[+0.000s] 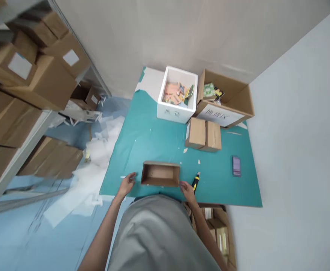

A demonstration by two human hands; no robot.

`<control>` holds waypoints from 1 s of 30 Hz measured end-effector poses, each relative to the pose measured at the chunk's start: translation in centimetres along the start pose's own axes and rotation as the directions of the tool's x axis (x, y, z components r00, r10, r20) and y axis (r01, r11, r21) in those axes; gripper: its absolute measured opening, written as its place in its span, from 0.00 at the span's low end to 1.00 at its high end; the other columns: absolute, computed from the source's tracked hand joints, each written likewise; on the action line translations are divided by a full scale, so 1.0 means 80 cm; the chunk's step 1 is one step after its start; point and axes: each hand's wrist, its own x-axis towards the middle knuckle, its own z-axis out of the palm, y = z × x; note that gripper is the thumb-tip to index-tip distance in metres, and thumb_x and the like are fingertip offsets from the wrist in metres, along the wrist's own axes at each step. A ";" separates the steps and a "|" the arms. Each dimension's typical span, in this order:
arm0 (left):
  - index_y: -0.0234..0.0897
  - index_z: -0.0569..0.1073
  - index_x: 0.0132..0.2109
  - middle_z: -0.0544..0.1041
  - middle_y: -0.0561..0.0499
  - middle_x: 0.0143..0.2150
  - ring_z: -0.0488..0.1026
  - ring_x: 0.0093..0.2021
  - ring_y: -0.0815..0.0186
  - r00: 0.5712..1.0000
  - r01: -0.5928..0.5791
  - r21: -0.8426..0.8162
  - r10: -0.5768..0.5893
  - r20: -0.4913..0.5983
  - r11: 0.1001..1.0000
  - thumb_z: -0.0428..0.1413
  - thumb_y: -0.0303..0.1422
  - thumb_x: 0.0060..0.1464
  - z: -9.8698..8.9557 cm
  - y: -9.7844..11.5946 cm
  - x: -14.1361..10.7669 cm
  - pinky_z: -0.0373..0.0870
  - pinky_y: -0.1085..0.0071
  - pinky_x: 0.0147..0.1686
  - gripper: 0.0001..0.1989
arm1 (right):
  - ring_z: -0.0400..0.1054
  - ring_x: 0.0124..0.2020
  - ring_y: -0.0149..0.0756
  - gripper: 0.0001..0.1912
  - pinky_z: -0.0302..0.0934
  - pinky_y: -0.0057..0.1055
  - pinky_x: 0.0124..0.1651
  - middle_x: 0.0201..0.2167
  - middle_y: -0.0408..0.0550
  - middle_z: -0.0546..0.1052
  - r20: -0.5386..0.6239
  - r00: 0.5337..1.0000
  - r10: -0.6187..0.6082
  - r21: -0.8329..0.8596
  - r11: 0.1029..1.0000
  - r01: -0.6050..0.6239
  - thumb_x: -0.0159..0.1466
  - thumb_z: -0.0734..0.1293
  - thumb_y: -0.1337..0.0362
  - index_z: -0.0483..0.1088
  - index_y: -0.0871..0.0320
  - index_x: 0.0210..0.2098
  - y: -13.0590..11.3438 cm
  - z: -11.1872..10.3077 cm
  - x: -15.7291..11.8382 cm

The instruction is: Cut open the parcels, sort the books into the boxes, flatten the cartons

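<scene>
An open, empty-looking cardboard box (160, 173) lies near the front edge of the green-topped table (153, 139), its opening facing up toward me. To its left is my left hand (127, 184), open, with its fingers apart and a small gap to the box. My right hand (187, 191) is at the box's right end, fingers loosely bent and apart; whether the fingertips touch the cardboard I cannot tell. Just right of that hand lies a black and yellow utility knife (195, 181), its blade end pointing away from me.
Two closed small cartons (203, 134) stand before a white foam box (172, 113) and a larger cardboard box (224, 118), both holding small colourful packets. A purple phone-like object (236, 166) lies right. Shelved cartons (49, 75) and white packing sheets (97, 165) are left; an open carton (229, 233) stands below.
</scene>
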 end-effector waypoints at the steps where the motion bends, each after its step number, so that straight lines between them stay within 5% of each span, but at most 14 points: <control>1: 0.37 0.78 0.45 0.85 0.36 0.53 0.82 0.55 0.42 0.999 0.026 -0.002 -0.025 0.038 1.000 0.68 0.41 0.36 0.012 -0.009 -0.004 0.76 0.44 0.60 0.26 | 0.80 0.47 0.58 0.26 0.72 0.57 0.55 0.39 0.58 0.86 0.014 1.000 0.011 -0.010 1.000 -0.011 0.41 0.80 0.44 0.79 0.54 0.33 0.007 0.007 0.000; 5: 0.34 0.79 0.50 0.83 0.35 0.57 0.79 0.59 0.41 0.984 -0.050 -0.071 0.061 0.167 0.996 0.70 0.42 0.35 0.045 -0.015 -0.010 0.73 0.45 0.63 0.32 | 0.78 0.51 0.55 0.23 0.69 0.53 0.62 0.44 0.54 0.87 0.083 0.996 -0.020 -0.046 0.999 0.024 0.46 0.79 0.49 0.81 0.55 0.37 0.017 0.027 0.009; 10: 0.34 0.77 0.52 0.81 0.35 0.58 0.76 0.64 0.44 0.985 -0.133 -0.137 0.146 0.089 0.982 0.68 0.55 0.43 0.048 0.006 -0.008 0.71 0.50 0.66 0.35 | 0.77 0.55 0.58 0.25 0.65 0.51 0.65 0.46 0.57 0.86 0.062 0.994 -0.092 -0.062 0.993 0.096 0.54 0.76 0.42 0.80 0.57 0.39 0.001 0.030 0.015; 15: 0.35 0.77 0.52 0.80 0.35 0.60 0.77 0.63 0.46 0.979 -0.175 -0.193 0.191 0.067 0.966 0.66 0.62 0.48 0.050 0.031 -0.009 0.72 0.51 0.65 0.38 | 0.77 0.54 0.51 0.30 0.71 0.44 0.57 0.46 0.54 0.84 -0.030 0.998 -0.060 0.061 0.996 0.062 0.56 0.73 0.35 0.75 0.54 0.42 -0.015 0.039 0.015; 18: 0.34 0.77 0.55 0.80 0.34 0.61 0.78 0.61 0.45 0.983 -0.141 -0.214 0.163 0.087 0.967 0.66 0.61 0.49 0.054 0.031 -0.008 0.72 0.49 0.65 0.39 | 0.77 0.55 0.51 0.32 0.72 0.43 0.55 0.48 0.55 0.84 -0.055 0.998 -0.037 0.114 0.993 0.043 0.56 0.74 0.35 0.73 0.54 0.44 -0.020 0.047 0.017; 24: 0.36 0.73 0.62 0.74 0.34 0.67 0.78 0.61 0.46 0.978 -0.153 -0.214 0.179 0.111 0.965 0.73 0.51 0.41 0.071 0.003 0.001 0.77 0.52 0.60 0.44 | 0.74 0.64 0.53 0.38 0.66 0.50 0.68 0.62 0.63 0.78 0.037 0.975 -0.219 0.207 0.956 0.207 0.53 0.81 0.45 0.71 0.57 0.55 -0.021 0.057 0.024; 30: 0.35 0.75 0.63 0.74 0.33 0.67 0.78 0.61 0.47 0.977 -0.202 -0.124 0.208 0.042 0.972 0.67 0.51 0.51 0.096 -0.006 0.005 0.78 0.55 0.58 0.38 | 0.72 0.65 0.56 0.43 0.68 0.52 0.66 0.62 0.61 0.78 -0.026 0.972 -0.235 0.056 0.970 0.236 0.55 0.77 0.40 0.73 0.58 0.62 -0.007 0.061 0.024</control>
